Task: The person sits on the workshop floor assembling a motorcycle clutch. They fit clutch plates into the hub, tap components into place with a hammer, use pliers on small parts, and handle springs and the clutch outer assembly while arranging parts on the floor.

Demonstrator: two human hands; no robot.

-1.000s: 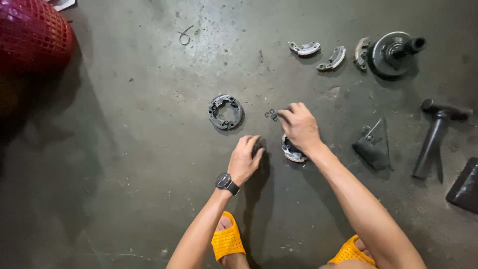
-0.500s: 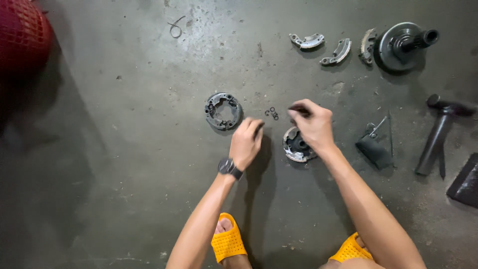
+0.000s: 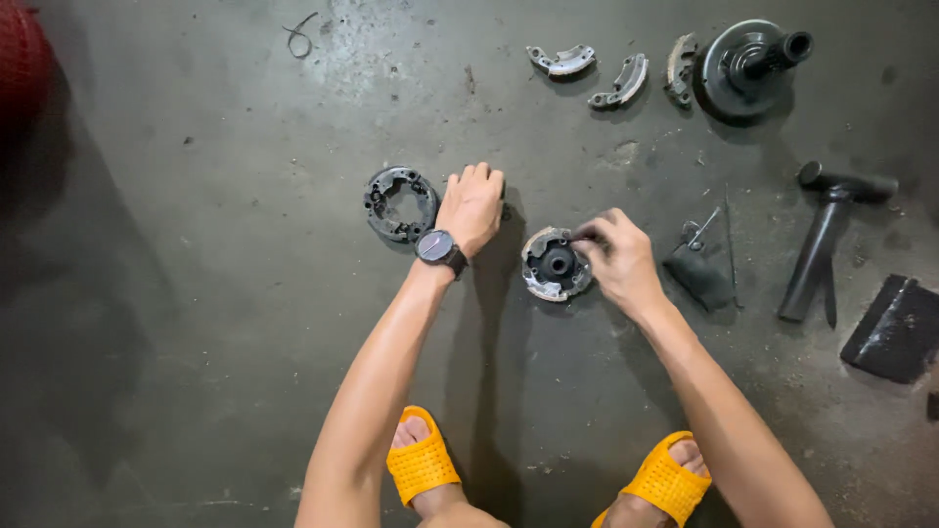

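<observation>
While the right hand (image 3: 618,262) rests at the 3 o'clock edge of a round clutch-like metal part (image 3: 555,264) on the concrete floor (image 3: 196,323), its fingers are curled and pressed together at the tips, pinching at the part's upper right rim (whether a small piece sits between them cannot be told). That part lies flat near frame centre, dark hub facing up. Left hand (image 3: 472,205) sits at its 10 o'clock, palm down on the floor, fingers close together and lightly bent, holding nothing visible; a dark wristwatch (image 3: 439,247) is on that wrist. Just beside the left hand, at its 9 o'clock, lies a ring-shaped metal plate (image 3: 400,202), apart from it. Toward 12 to 1 o'clock of the scene: two curved brake-shoe pieces (image 3: 592,76), then a large round drum with shaft (image 3: 748,64). At 3 o'clock: a dark rag with a wire clip (image 3: 699,264), a black hammer-like tool (image 3: 827,235), a dark flat block (image 3: 895,328). Yellow sandals (image 3: 423,460) show at 6 o'clock.
</observation>
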